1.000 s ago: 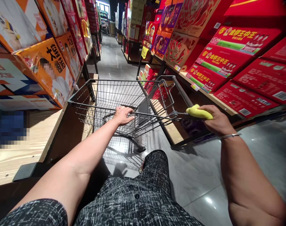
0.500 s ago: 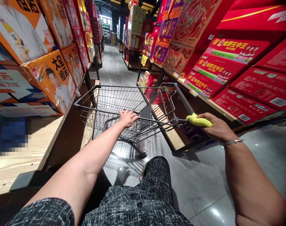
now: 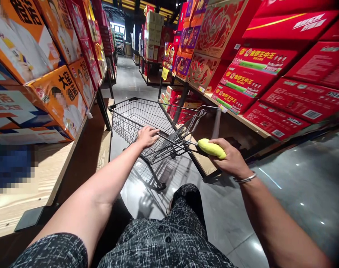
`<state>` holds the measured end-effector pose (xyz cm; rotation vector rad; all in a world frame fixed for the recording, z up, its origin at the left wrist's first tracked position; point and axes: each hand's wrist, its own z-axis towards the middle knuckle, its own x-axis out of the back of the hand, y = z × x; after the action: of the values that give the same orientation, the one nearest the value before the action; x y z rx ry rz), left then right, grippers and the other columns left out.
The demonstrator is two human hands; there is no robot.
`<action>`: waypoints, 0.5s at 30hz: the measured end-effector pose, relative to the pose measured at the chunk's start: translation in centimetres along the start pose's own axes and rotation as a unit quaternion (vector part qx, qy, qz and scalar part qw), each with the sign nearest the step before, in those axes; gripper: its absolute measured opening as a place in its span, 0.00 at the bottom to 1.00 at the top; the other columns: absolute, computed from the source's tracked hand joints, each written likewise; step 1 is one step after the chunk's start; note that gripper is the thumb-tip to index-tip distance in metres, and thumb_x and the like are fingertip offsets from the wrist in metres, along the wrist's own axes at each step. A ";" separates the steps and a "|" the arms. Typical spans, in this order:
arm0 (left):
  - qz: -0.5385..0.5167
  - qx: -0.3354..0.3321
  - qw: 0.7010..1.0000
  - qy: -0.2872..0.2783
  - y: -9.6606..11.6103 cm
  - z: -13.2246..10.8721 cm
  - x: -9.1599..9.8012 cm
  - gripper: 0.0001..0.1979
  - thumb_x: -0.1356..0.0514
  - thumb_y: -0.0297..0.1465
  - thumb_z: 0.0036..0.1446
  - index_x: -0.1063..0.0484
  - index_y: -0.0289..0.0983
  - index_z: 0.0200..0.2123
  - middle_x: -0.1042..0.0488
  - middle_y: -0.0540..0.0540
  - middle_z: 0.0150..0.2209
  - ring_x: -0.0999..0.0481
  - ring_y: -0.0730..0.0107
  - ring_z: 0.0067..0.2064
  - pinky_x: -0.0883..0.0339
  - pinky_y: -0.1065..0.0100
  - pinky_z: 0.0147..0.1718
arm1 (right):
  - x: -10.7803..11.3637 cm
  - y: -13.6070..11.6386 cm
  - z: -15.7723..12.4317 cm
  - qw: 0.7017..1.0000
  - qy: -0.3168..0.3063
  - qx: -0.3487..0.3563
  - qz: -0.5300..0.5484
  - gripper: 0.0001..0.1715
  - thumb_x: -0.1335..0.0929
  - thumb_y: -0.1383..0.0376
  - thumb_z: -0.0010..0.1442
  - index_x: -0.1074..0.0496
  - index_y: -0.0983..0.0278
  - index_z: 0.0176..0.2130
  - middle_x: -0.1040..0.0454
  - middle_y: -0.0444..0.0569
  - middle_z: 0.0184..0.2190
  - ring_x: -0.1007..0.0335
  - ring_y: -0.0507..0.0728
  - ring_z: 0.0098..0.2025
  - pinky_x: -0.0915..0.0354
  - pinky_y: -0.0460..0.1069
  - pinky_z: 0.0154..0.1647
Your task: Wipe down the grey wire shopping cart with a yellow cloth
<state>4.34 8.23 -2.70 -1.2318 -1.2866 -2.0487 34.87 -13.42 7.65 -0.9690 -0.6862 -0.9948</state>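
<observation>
- Shopping cart [image 3: 173,137] seen on the floor [image 3: 269,216] between stocked shelves [image 3: 52,167].
- Side rim [image 3: 166,136] touched by left hand [image 3: 147,136], fingers draped over; grip cannot be told.
- Yellow object [image 3: 210,147] clasped by right hand [image 3: 233,158] at near end of handle [image 3: 216,124].

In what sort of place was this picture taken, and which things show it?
Most likely a supermarket or similar shop. The left hand is on a wire shopping cart, red boxes are stacked on the right, and small labels, probably for prices, line the shelf edge.
</observation>
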 end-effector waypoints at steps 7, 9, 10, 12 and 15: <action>-0.074 -0.060 0.991 -0.092 2.0 -1.9 0.3 0.27 0.55 0.48 0.74 0.25 0.48 0.62 0.33 0.47 0.70 0.54 0.51 0.78 0.55 0.42 0.74 | -4.3 -5.7 0.8 0.997 0.020 0.061 0.047 0.23 0.29 0.60 0.59 0.28 0.56 0.54 0.22 0.51 0.47 0.23 0.61 0.46 0.27 0.54 0.47; -0.094 -0.053 0.990 -0.092 2.0 -2.4 0.7 0.30 0.59 0.48 0.75 0.25 0.44 0.62 0.33 0.46 0.69 0.55 0.52 0.78 0.57 0.46 0.76 | -5.1 -6.9 1.5 0.992 0.019 0.087 0.087 0.21 0.29 0.58 0.60 0.28 0.56 0.53 0.22 0.51 0.47 0.23 0.61 0.48 0.27 0.55 0.49; -0.111 -0.054 0.988 -0.092 2.2 -2.7 1.0 0.31 0.60 0.48 0.75 0.27 0.43 0.64 0.33 0.45 0.70 0.53 0.53 0.78 0.57 0.49 0.76 | -5.4 -7.3 2.0 0.989 0.012 0.098 0.109 0.21 0.28 0.58 0.60 0.28 0.56 0.53 0.22 0.51 0.46 0.24 0.61 0.48 0.27 0.55 0.50; -0.155 -0.057 0.983 -0.077 2.8 -3.4 1.7 0.32 0.62 0.48 0.75 0.34 0.41 0.69 0.35 0.43 0.71 0.48 0.55 0.77 0.53 0.51 0.75 | -5.3 -7.6 3.5 0.982 -0.012 0.108 0.156 0.22 0.27 0.56 0.59 0.27 0.57 0.52 0.22 0.50 0.46 0.24 0.60 0.47 0.27 0.54 0.50; -0.194 -0.069 0.978 -0.020 4.6 -4.7 2.8 0.37 0.57 0.54 0.72 0.47 0.39 0.75 0.42 0.39 0.75 0.45 0.52 0.76 0.49 0.49 0.74 | -4.0 -6.2 7.6 0.979 -0.002 0.062 0.193 0.27 0.25 0.55 0.56 0.27 0.59 0.53 0.22 0.49 0.48 0.24 0.59 0.46 0.26 0.53 0.47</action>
<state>4.04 2.22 1.14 -1.1555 -1.5244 -2.4316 27.18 -6.40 9.71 -0.9493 -0.5309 -0.6011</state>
